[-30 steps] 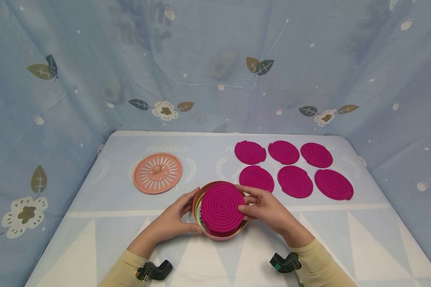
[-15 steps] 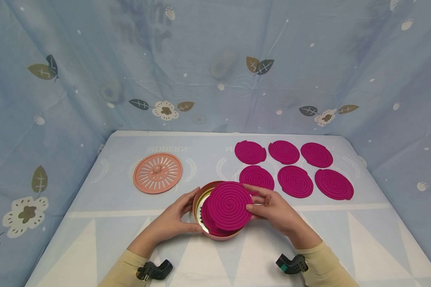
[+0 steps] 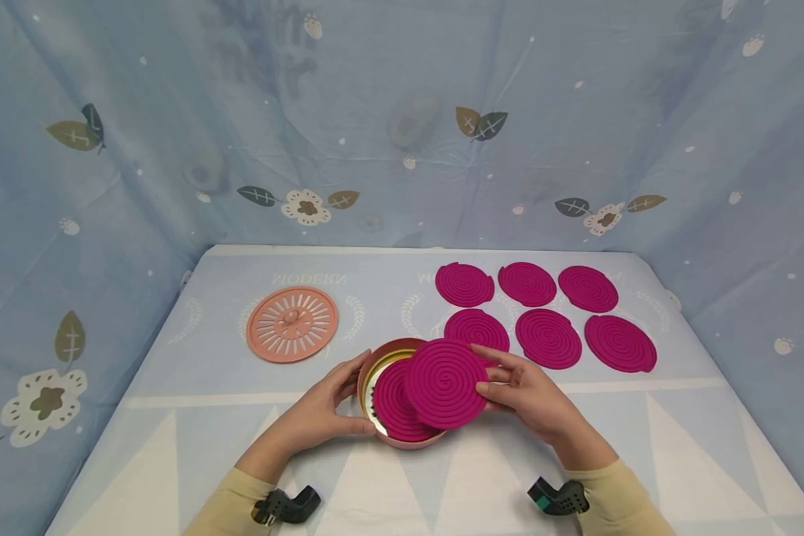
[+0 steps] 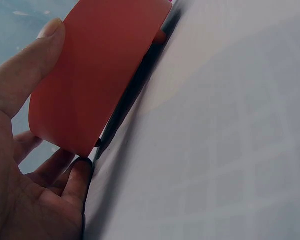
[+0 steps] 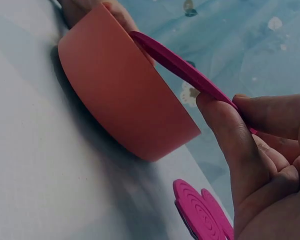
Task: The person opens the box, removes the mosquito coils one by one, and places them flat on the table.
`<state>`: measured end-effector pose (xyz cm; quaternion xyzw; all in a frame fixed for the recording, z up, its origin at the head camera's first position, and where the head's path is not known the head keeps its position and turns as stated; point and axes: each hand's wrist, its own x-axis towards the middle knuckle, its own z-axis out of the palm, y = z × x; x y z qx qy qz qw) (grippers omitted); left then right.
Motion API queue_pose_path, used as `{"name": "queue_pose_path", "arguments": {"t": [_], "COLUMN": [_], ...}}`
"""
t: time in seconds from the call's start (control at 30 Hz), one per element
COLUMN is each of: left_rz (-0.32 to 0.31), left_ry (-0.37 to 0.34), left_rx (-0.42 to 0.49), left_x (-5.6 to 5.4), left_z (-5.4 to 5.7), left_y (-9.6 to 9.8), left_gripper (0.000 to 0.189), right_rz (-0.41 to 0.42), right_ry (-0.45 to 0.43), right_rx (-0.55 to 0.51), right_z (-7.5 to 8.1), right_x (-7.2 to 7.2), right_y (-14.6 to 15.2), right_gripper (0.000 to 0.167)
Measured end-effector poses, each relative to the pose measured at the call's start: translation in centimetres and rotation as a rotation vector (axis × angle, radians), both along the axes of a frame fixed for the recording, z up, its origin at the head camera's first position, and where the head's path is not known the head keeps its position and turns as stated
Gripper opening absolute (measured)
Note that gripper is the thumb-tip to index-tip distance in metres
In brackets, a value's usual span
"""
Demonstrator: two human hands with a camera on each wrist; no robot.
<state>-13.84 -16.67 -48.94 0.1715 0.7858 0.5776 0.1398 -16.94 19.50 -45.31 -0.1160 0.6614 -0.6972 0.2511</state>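
Note:
A round coral tin (image 3: 405, 445) with a gold-coloured inside stands on the table in the head view. My left hand (image 3: 331, 406) grips its left side, thumb at the front and fingers behind; the left wrist view shows the thumb on the tin's wall (image 4: 100, 70). Between thumb and fingers my right hand (image 3: 525, 391) pinches the edge of a magenta mosquito coil (image 3: 445, 383). Seen from the right wrist, this coil (image 5: 185, 70) is tilted, its far edge at the tin's rim. Another magenta coil (image 3: 395, 406) lies inside the tin, partly covered by the held one.
A coral slotted lid (image 3: 292, 324) with a small knob lies at the back left. Several magenta coils (image 3: 549, 339) are laid out in two rows at the back right, the nearest-left one (image 3: 476, 330) partly behind the held coil. A blue patterned curtain (image 3: 402, 149) hangs behind the table.
The right hand has moved to the right with the pinched coil, sliding it off the coil below and partly past the tin's right rim. The left hand stays on the tin.

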Motion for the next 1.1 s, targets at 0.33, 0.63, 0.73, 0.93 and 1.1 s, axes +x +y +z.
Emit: {"name": "queue_pose_path", "arguments": {"t": [0.33, 0.63, 0.73, 0.93, 1.1], "left_rz": [0.008, 0.000, -0.004, -0.010, -0.012], "left_ry": [-0.001, 0.002, 0.002, 0.008, 0.018], "left_rx": [-0.010, 0.005, 0.011, 0.019, 0.023], "left_x": [0.0, 0.0, 0.0, 0.0, 0.0], "left_z": [0.0, -0.4, -0.3, -0.2, -0.4], "left_y": [0.0, 0.0, 0.0, 0.1, 0.0], "left_gripper": [0.109, 0.109, 0.109, 0.109, 0.109], "right_rz": [-0.060, -0.086, -0.089, -0.103, -0.096], "right_ry": [-0.007, 0.008, 0.020, 0.019, 0.015], "right_rx": [0.031, 0.026, 0.008, -0.037, -0.060], "right_z": [-0.2, -0.4, -0.6, -0.8, -1.1], "right_x": [0.4, 0.8, 0.8, 0.8, 0.8], "right_y": [1.6, 3.4, 4.1, 5.2, 6.0], "right_gripper": [0.069, 0.069, 0.069, 0.067, 0.066]}}
